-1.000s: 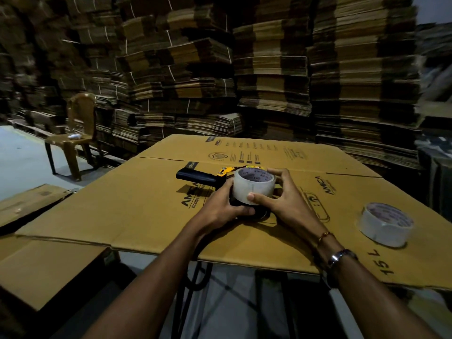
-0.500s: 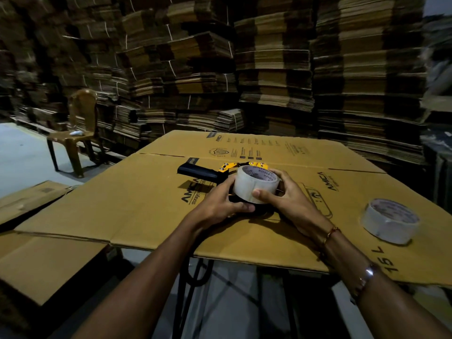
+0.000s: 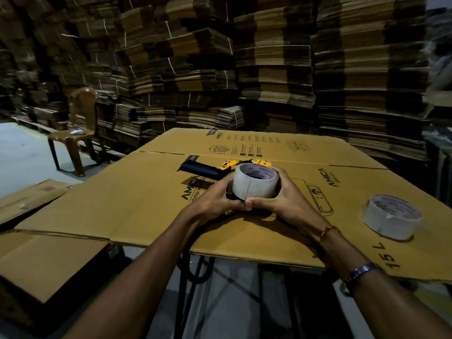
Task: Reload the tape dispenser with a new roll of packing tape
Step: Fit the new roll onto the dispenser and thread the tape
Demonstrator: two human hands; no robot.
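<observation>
A roll of clear packing tape [image 3: 254, 184] stands on the tape dispenser [image 3: 203, 169], which lies flat on the cardboard sheet [image 3: 137, 206]. The dispenser has a black handle pointing left and yellow parts behind the roll. My left hand [image 3: 215, 204] grips the roll's left side and the dispenser under it. My right hand [image 3: 283, 201] wraps the roll's right side, thumb across its front. Most of the dispenser's body is hidden beneath the roll and my hands.
A second tape roll [image 3: 391, 217] lies on the cardboard to the right, near its edge. A brown plastic chair [image 3: 78, 128] stands at the far left. Tall stacks of flattened cartons [image 3: 269, 64] fill the background. More cardboard sheets [image 3: 36, 260] lie lower left.
Both hands stay on the roll. My right thumb has slid down and across the roll's front to meet my left thumb, and the roll sits a little more upright.
</observation>
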